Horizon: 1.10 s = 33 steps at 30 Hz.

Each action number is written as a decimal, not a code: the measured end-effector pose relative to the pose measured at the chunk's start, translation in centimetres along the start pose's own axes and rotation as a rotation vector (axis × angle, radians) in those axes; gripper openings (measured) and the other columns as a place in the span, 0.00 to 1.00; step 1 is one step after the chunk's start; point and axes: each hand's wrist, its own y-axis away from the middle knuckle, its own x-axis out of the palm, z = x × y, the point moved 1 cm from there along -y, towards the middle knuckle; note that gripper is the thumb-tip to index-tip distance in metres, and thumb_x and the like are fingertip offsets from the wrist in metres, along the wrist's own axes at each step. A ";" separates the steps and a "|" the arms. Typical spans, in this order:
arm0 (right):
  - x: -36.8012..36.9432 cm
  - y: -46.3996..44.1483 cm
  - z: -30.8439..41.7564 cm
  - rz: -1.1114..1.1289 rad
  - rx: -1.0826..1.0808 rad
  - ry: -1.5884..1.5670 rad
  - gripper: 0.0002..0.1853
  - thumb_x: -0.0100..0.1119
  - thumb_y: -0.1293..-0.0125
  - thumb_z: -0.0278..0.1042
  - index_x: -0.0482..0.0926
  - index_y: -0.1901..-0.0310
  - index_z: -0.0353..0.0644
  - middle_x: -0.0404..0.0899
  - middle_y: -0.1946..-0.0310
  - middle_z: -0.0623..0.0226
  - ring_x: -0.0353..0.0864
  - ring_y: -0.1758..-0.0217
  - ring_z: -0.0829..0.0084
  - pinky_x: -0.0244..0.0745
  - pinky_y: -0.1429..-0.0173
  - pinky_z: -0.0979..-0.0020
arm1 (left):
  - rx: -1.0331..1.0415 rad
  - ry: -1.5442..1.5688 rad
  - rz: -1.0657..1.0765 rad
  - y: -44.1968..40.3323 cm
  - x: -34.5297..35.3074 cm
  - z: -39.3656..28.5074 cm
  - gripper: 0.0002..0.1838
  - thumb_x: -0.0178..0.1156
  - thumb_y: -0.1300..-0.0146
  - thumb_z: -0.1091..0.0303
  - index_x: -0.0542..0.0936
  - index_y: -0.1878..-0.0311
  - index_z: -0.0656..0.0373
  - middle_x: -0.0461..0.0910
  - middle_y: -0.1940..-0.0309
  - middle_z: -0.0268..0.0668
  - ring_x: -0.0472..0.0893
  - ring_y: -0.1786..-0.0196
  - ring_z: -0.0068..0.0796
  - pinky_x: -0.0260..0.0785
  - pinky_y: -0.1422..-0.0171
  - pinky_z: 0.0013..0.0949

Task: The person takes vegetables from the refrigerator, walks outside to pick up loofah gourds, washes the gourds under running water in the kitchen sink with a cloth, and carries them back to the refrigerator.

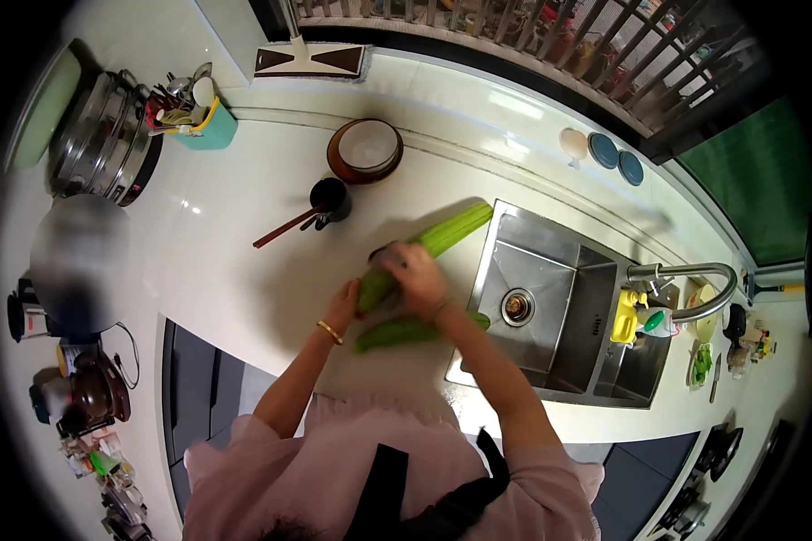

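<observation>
A long, ridged green gourd, like a luffa (456, 230), slants over the white counter, its far end close to the sink's corner. My left hand (342, 308), with a gold bangle at the wrist, is closed around the near end. Over the gourd's middle, my right hand (415, 278) is blurred by motion, its fingers curled around something small and dark that I cannot make out. A second green gourd (392, 334) lies on the counter nearer my body, partly behind my right forearm.
To the right is a steel double sink (483, 270) with a curved faucet (708, 270) and a yellow bottle (624, 316). Beyond my hands stand a dark cup (334, 198) holding brown chopsticks (284, 228) and stacked bowls (366, 149). A teal utensil holder (209, 131) is far left.
</observation>
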 end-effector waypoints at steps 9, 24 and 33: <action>-6.9 2.6 -7.8 -0.324 0.461 0.277 0.21 0.47 0.60 0.17 0.76 0.60 0.42 0.70 0.61 0.54 0.65 0.60 0.55 0.62 0.52 0.61 | 0.069 -0.377 -0.120 -0.9 -1.4 -1.4 0.22 0.43 0.39 0.50 0.70 0.57 0.62 0.75 0.77 0.39 0.77 0.73 0.29 0.67 0.72 0.31; -0.5 7.1 10.6 -0.096 0.283 -0.014 0.24 0.51 0.60 0.17 0.73 0.56 0.40 0.68 0.56 0.57 0.66 0.53 0.57 0.62 0.50 0.64 | 0.730 -0.687 -0.243 4.5 -1.8 -0.3 0.17 0.58 0.57 0.71 0.72 0.59 0.57 0.72 0.63 0.41 0.72 0.60 0.38 0.66 0.56 0.36; 1.5 10.4 7.8 -0.008 0.315 0.182 0.23 0.48 0.54 0.20 0.72 0.52 0.47 0.67 0.52 0.56 0.66 0.52 0.55 0.64 0.49 0.63 | 0.825 -1.025 0.063 5.6 1.0 4.4 0.32 0.58 0.56 0.72 0.59 0.44 0.61 0.66 0.58 0.47 0.68 0.56 0.45 0.61 0.51 0.40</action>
